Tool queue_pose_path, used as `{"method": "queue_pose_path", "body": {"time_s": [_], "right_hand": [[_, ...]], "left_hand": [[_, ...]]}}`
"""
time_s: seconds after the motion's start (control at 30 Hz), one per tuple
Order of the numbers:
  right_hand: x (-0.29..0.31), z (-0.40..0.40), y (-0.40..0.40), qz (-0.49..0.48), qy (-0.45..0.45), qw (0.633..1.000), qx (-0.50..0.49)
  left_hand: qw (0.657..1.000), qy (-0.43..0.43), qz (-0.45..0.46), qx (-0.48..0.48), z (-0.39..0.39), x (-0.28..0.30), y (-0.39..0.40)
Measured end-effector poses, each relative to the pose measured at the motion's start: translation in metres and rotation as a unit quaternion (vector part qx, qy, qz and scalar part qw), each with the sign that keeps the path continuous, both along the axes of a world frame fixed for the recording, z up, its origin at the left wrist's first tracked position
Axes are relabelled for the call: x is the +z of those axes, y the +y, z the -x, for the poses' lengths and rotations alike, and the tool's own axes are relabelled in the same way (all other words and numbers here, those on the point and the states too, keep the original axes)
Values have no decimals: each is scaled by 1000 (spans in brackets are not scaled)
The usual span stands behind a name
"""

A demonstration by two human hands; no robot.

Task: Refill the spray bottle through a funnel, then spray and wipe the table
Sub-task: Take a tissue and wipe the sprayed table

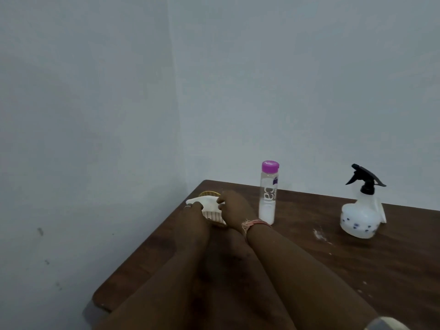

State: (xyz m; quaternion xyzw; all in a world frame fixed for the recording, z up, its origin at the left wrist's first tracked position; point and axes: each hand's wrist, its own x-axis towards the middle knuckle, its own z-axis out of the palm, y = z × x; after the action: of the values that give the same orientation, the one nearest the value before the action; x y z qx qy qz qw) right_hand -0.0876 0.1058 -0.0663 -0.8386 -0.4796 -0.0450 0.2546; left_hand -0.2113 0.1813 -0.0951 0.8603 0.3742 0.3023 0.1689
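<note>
Walls [285, 79], pale grey-blue and plain, meet in a corner behind the work area. Dark brown wooden table [357, 270] fills the lower right, its far left corner tucked near that wall corner; a few pale specks and a whitish smear [319, 234] mark the top between the two bottles.

Both bare forearms reach from the bottom edge toward the far left corner of the table. Right hand [232, 206], with a pink thread band [256, 223] at the wrist, rests its curled fingers on a white cloth-like bundle [204, 202]. Left hand [196, 210], a ring on one finger, is at the same bundle, fingers bent around its near side. How firmly either hand grips cannot be told; the area is small and blurred. A ribbed white piece [213, 215] shows beneath the hands, and a yellow round rim [209, 193] shows just behind them.

Translucent white spray bottle with a black trigger head [360, 217] stands upright at the right, well apart from the hands. Tall clear plastic bottle with a purple cap [268, 194] stands upright just beside the right wrist, partly filled with white liquid.
</note>
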Motion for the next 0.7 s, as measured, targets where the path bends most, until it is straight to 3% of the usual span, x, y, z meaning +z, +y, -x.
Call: {"method": "queue_pose_path", "body": {"time_s": [0.13, 0.2, 0.33, 0.4, 0.5, 0.57, 0.7], "right_hand": [[-6, 4, 12, -28, 15, 999, -38], [0, 3, 15, -103, 50, 992, -61], [21, 16, 6, -350, 205, 914, -35], [25, 22, -4, -417, 275, 866, -21], [20, 22, -22, -450, 412, 792, -7], [12, 18, -36, -450, 464, 762, -18], [-2, 15, -65, -420, 482, 766, -67]], "left_hand": [[999, 4, -31, 26, 15, -3, 18], [999, -4, -22, 32, 16, -1, 20], [998, -39, -39, 26, 11, -2, 19], [996, -90, -8, -17, 6, -1, 14], [968, -183, 134, -107, -7, 6, -5], [949, -204, 167, -174, -17, 6, -15], [966, -134, 62, -212, -29, -3, -29]]}}
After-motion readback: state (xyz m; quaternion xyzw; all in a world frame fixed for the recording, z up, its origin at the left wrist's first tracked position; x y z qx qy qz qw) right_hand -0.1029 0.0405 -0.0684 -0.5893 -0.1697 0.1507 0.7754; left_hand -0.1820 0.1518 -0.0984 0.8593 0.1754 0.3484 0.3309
